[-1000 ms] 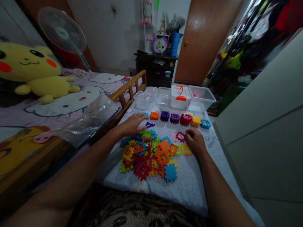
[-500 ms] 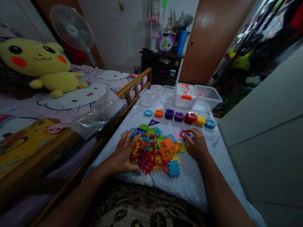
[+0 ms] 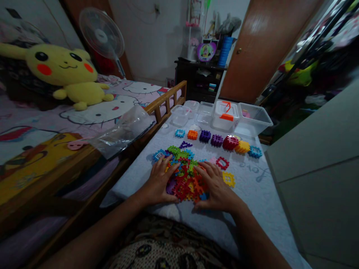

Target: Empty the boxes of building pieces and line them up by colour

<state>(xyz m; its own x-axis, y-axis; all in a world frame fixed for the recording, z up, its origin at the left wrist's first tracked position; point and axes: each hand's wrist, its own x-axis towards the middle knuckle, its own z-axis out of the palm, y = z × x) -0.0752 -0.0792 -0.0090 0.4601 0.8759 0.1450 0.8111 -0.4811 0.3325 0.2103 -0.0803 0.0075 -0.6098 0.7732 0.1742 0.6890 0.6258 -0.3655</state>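
A mixed pile of plastic interlocking blocks (image 3: pixel 185 183) in red, orange, green, blue and purple lies near the table's front edge. My left hand (image 3: pixel 161 183) rests against the pile's left side, fingers spread. On the opposite side my right hand (image 3: pixel 215 186) is also open, its fingers over the orange pieces and partly hiding them. Just right of that hand a yellow window-shaped block (image 3: pixel 229 179) lies flat. Beyond it is a red frame-shaped block (image 3: pixel 222 163). A purple triangular block (image 3: pixel 185 145) lies behind the pile.
Farther back runs a row of blocks stacked by colour, among them a dark red stack (image 3: pixel 230 142) and a purple stack (image 3: pixel 217 140). Clear plastic containers (image 3: pixel 254 117) line the table's far end. A wooden bed rail (image 3: pixel 165 99) borders the left side, a pale cabinet (image 3: pixel 316 164) the right.
My right hand has left the red frame-shaped block and come in to the pile's right side. The yellow block now lies uncovered beside it. Both hands press closer around the pile. The view has shifted.
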